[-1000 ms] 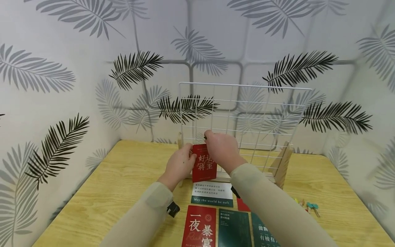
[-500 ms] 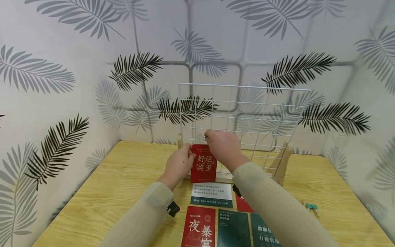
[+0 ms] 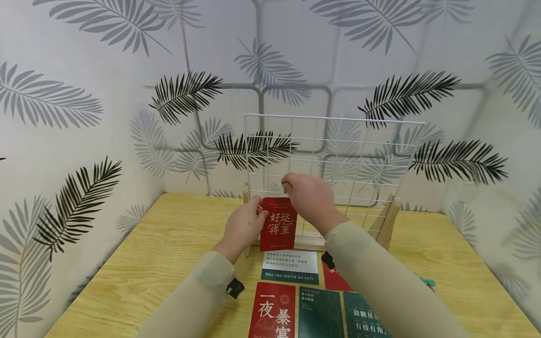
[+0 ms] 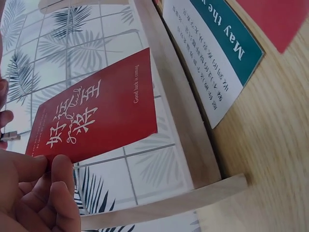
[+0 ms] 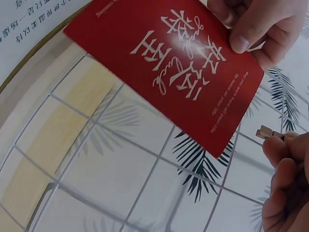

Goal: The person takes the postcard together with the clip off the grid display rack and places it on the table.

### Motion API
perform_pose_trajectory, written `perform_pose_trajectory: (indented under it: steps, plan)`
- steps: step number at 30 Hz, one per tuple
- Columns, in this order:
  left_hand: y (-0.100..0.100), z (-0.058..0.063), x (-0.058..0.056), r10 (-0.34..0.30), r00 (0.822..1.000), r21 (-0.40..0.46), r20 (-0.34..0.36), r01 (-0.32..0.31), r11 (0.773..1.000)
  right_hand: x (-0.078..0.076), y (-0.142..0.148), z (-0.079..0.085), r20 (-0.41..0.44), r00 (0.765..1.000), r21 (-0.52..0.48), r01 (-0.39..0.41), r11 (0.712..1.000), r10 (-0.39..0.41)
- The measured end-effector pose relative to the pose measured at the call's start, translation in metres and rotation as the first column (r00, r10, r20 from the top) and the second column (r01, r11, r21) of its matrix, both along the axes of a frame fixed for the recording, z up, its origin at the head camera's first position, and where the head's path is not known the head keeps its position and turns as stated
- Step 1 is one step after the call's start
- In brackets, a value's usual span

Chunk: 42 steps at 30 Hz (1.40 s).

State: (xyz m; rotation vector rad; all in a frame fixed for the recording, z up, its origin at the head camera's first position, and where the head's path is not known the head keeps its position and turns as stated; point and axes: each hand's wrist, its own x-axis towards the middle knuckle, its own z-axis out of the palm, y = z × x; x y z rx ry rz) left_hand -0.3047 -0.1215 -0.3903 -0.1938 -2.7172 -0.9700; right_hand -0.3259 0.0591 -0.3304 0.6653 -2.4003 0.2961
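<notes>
My left hand (image 3: pixel 243 225) pinches a red card (image 3: pixel 277 234) with white lettering by its left edge, between thumb and fingers. The card hangs upright in front of the lower left of a white wire grid (image 3: pixel 334 116). My right hand (image 3: pixel 313 199) is above the card's top right corner and pinches a small wooden clothespin (image 5: pixel 264 132). In the right wrist view the clothespin's tip stands apart from the card's top edge. The left wrist view has the card's lower edge near the grid's wooden base (image 4: pixel 186 130).
Below the grid lie a white and green card (image 3: pixel 289 268), a red card (image 3: pixel 334 279) partly under my right arm, and more cards in front, including a large red one (image 3: pixel 272 310). Some teal clips (image 3: pixel 428 282) lie at the right, mostly behind the sleeve.
My right hand has drawn slightly up and right from the card's top corner, uncovering more of its lettering. My left hand and the card have shifted very slightly left.
</notes>
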Motion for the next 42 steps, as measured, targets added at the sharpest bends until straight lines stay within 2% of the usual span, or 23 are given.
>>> perform_pose_trajectory:
  steps: [5, 9, 21, 31, 42]
  plan:
    - [-0.002, 0.006, 0.008, -0.02, 1.0, 0.003, -0.014, 0.02, 1.0, 0.01, 0.013, 0.004, 0.044, 0.999, -0.02, -0.009, 1.0, 0.01]
    - [-0.003, 0.008, 0.015, -0.031, 0.999, 0.017, -0.016, 0.031, 0.999, 0.016, 0.021, 0.003, 0.038, 0.999, -0.007, -0.014, 1.0, 0.015]
    - [-0.008, 0.013, 0.024, -0.072, 0.996, 0.029, -0.043, 0.073, 0.997, 0.03, 0.044, 0.0, 0.064, 0.997, -0.024, -0.031, 0.999, 0.033]
    - [-0.014, 0.011, 0.028, -0.095, 0.995, 0.087, -0.021, 0.097, 0.991, 0.04, 0.068, -0.008, 0.095, 0.995, -0.041, -0.024, 0.999, 0.028]
    - [-0.028, 0.008, 0.033, -0.109, 0.994, 0.114, -0.011, 0.109, 0.987, 0.048, 0.094, -0.019, 0.179, 0.983, -0.08, 0.044, 0.996, -0.029]
